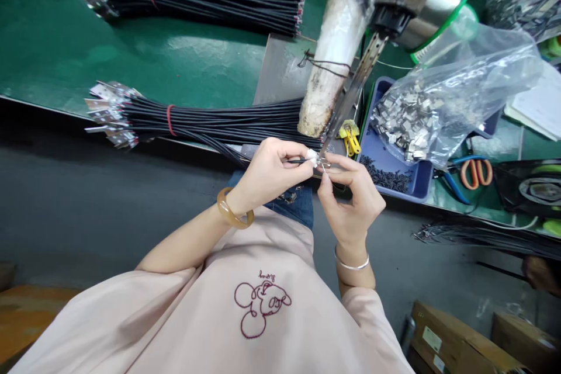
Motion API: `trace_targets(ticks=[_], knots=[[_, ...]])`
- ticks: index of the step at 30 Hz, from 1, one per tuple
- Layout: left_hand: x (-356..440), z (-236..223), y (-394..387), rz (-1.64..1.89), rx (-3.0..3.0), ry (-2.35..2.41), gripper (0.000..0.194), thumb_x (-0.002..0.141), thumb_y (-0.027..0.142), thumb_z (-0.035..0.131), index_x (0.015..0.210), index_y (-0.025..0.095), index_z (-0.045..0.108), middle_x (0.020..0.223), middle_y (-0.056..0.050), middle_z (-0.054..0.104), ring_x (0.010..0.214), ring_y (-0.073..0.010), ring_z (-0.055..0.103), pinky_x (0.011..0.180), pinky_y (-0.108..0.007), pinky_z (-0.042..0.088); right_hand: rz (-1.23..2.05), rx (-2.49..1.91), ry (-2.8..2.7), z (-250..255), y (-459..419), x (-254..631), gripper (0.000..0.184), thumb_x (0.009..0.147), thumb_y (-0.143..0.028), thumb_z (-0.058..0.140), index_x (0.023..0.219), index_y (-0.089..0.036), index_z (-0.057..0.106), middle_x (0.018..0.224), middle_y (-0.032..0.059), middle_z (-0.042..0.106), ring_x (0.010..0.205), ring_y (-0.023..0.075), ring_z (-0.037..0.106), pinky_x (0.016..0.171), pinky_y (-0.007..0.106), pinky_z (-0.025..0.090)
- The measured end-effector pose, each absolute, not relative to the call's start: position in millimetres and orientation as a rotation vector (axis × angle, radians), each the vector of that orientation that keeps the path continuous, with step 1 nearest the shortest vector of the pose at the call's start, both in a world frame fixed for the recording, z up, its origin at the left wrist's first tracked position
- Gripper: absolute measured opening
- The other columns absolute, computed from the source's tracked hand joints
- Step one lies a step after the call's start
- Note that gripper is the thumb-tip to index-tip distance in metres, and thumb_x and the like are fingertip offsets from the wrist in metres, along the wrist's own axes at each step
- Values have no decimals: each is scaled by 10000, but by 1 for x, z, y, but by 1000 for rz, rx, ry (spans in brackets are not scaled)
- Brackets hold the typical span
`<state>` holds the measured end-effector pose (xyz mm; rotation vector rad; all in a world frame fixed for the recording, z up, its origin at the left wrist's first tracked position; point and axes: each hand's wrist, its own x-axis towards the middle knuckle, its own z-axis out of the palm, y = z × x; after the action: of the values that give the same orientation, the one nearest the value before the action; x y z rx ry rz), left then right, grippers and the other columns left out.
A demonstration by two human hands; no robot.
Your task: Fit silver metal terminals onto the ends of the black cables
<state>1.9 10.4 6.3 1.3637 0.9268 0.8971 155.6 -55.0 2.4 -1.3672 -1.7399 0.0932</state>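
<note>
Green and glossy, the tabletop [205, 64] is stretching away in front of the person, with a red-banded cable bundle [219, 120] lying along its near edge and a blue tray [418, 194] sitting off to the right. Between those two, the person's left hand [274, 166] is pinching a black cable [298, 161] between thumb and finger, while the right hand [353, 193] is pressing its fingertips onto a thin pale strand [324, 168], too small for me to make out. Both grips are meeting right by the lower end of a perforated metal tool [357, 79], which I'm guessing is running hot. If so, a fingertip straying upward could be getting burned; a slackening pinch could be letting the cable end wander; cables sagging off the bundle could be catching the left wrist.
</note>
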Motion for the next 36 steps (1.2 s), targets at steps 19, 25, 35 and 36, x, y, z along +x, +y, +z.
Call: trace_targets(ticks=[19, 25, 35, 36], knots=[[2, -1, 4, 995, 1320, 962, 74, 799, 176, 670, 758, 119, 695, 542, 28, 536, 473, -41, 378, 440, -171, 267, 285, -1374, -1622, 4, -48, 154, 116, 870, -128, 681, 832, -234, 651, 976, 3, 766, 896, 161, 735, 807, 349, 609], [3, 2, 5, 1011, 1337, 988, 82, 805, 176, 646, 751, 117, 667, 547, 41, 481, 488, -37, 321, 445, -171, 236, 204, -1371, -1644, 4, -44, 154, 121, 875, -126, 682, 846, -241, 659, 960, -3, 767, 902, 163, 738, 824, 351, 606], [2, -2, 2, 950, 1399, 988, 99, 827, 191, 635, 746, 133, 633, 543, 61, 401, 495, -42, 273, 452, -187, 225, 57, -1313, -1798, 1, -48, 156, 184, 846, -59, 673, 888, -235, 636, 1018, 31, 776, 925, 147, 750, 818, 286, 621], [2, -3, 2, 945, 1402, 993, 98, 828, 193, 634, 749, 134, 634, 544, 61, 402, 494, -43, 276, 453, -189, 227, 54, -1313, -1803, 0, -49, 156, 183, 849, -60, 670, 891, -234, 634, 1020, 33, 776, 930, 148, 751, 819, 285, 622]])
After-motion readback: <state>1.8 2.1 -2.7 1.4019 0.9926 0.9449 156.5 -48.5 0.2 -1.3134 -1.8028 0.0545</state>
